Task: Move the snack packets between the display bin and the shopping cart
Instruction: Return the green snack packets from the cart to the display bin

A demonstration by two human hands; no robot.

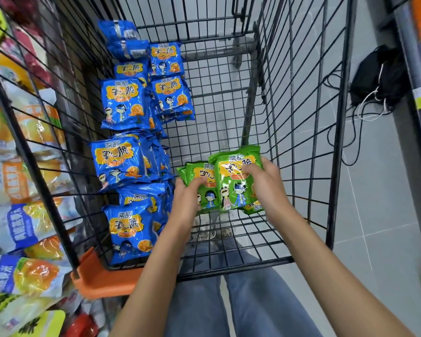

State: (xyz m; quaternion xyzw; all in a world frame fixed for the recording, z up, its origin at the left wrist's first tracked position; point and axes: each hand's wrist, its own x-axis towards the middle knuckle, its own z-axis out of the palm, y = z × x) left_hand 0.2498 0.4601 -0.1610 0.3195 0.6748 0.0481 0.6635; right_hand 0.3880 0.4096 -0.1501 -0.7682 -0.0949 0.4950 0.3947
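Note:
Inside the black wire shopping cart (299, 132), several blue snack packets (122, 105) lie stacked in rows along its left wall. Low over the cart floor near the front I hold a bunch of green snack packets (231, 188) with both hands. My left hand (187, 200) grips the left green packet from below and the side. My right hand (265, 181) is closed on the right green packet, thumb across its front. More green packets sit behind those two, partly hidden.
A wire display bin (22, 147) full of white, orange and yellow snack bags (34, 276) stands at the left, touching the cart. An orange plastic corner (100, 280) sits at the cart's front left. A black bag with cables (377, 79) lies on the grey tiled floor to the right.

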